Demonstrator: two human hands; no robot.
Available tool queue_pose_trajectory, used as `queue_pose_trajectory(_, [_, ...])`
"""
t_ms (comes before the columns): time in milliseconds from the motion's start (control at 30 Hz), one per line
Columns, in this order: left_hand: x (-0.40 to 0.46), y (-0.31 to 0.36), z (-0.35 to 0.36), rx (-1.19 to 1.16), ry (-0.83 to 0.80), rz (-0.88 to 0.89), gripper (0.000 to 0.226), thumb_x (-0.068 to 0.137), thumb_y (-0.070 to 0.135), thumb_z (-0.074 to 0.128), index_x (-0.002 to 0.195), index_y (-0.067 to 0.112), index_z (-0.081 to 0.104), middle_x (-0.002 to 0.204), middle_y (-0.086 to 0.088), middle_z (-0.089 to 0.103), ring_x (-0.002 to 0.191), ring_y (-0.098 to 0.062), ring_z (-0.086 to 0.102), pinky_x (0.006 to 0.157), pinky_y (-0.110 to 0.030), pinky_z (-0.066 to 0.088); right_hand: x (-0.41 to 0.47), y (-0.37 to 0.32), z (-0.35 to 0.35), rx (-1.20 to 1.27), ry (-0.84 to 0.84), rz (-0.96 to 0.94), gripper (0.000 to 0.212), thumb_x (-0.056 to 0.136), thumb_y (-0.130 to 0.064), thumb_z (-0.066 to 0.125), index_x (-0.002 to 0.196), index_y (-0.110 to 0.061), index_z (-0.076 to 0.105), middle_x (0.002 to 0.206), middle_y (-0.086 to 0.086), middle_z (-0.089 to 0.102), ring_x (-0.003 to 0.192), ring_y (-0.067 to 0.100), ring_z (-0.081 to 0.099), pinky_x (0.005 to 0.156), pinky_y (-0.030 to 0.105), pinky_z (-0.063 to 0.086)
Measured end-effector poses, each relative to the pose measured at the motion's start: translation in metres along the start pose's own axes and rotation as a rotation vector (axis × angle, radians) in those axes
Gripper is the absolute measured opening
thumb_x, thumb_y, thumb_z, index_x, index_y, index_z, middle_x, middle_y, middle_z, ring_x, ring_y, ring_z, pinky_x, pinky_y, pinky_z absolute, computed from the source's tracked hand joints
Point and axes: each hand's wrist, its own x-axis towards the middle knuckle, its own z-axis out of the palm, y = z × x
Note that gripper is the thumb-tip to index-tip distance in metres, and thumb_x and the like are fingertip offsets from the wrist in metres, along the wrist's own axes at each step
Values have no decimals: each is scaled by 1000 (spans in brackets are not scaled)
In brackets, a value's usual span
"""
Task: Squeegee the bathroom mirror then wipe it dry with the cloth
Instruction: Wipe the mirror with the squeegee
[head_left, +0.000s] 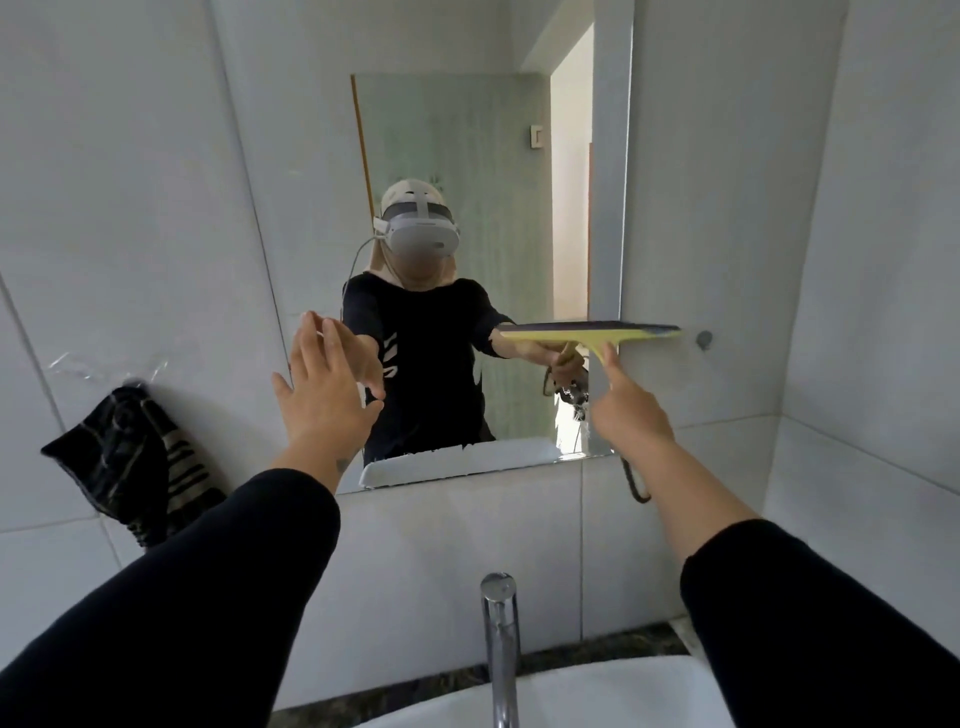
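Observation:
The mirror (467, 130) hangs on the white tiled wall above the sink. My right hand (631, 413) grips the handle of a yellow squeegee (592, 335). Its blade lies level against the mirror's right edge, about two thirds of the way down, and sticks out past the edge over the tile. My left hand (324, 382) is raised with fingers spread at the mirror's left edge, holding nothing; I cannot tell whether it touches the glass. A dark striped cloth (137, 462) hangs on the wall to the left of the mirror.
A chrome tap (500, 639) rises from the white sink (597, 696) below me. A small wall hook (704, 339) sits just right of the squeegee's tip. A dark cord loop (636, 486) dangles under my right wrist. The mirror reflects a person wearing a headset.

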Motion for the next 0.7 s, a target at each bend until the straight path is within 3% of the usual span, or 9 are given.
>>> queue_pose_trajectory(67, [0, 0, 2, -2, 14, 2, 107, 81, 41, 69, 150, 9, -7, 158, -9, -14, 146, -30, 4, 113, -54, 24, -2, -2, 13, 153, -8, 58, 81, 91, -1, 34, 152, -43, 0, 133, 14, 54, 60, 15, 45, 49, 28, 35])
queue_pose_trajectory(133, [1, 1, 4, -28, 24, 1, 105, 82, 37, 69, 150, 9, -5, 158, -8, -13, 146, -29, 3, 114, -53, 23, -5, -9, 28, 363, -24, 156, 82, 91, 0, 31, 151, -43, -4, 136, 12, 51, 60, 17, 48, 52, 29, 45])
queue_pose_trajectory(233, [1, 0, 6, -57, 27, 1, 103, 82, 33, 70, 150, 9, -4, 158, -7, -12, 146, -28, 2, 114, -53, 23, -11, -17, 48, 552, -53, 249, 80, 92, -1, 29, 151, -42, -7, 125, 9, 54, 58, 16, 45, 53, 32, 45])
queue_pose_trajectory(433, [2, -6, 7, -68, 30, 28, 102, 82, 36, 69, 151, 12, -3, 159, -6, -11, 146, -28, 5, 113, -55, 25, -20, -37, 64, 666, -70, 294, 77, 95, -3, 29, 151, -40, -8, 94, 7, 56, 53, 13, 40, 44, 26, 36])
queue_pose_trajectory(467, [2, -7, 6, -69, 22, 32, 100, 83, 38, 67, 151, 13, -2, 159, -6, -11, 146, -29, 6, 113, -55, 24, -23, -42, 65, 673, -83, 291, 77, 95, -3, 29, 152, -40, -8, 98, 8, 58, 53, 13, 40, 43, 25, 35])
queue_pose_trajectory(533, [3, -9, 2, -78, 38, 42, 90, 86, 43, 60, 150, 13, 5, 158, -6, -3, 143, -29, 13, 112, -55, 24, -34, -53, 70, 658, -117, 251, 78, 95, 0, 29, 152, -38, -9, 114, 9, 56, 50, 11, 38, 35, 22, 33])
queue_pose_trajectory(600, [8, -10, -7, -126, 134, 45, 71, 90, 46, 51, 145, 13, 21, 153, -7, 17, 136, -30, 27, 109, -54, 28, -45, -64, 79, 640, -149, 201, 80, 93, 2, 29, 152, -38, -9, 112, 9, 52, 47, 11, 37, 28, 15, 29])
queue_pose_trajectory(700, [23, -10, -29, -174, 255, 63, 54, 93, 43, 46, 138, 15, 35, 141, -9, 34, 126, -31, 37, 102, -51, 33, -61, -85, 98, 621, -180, 148, 81, 93, 0, 32, 151, -39, -9, 105, 6, 55, 50, 14, 45, 44, 27, 53])
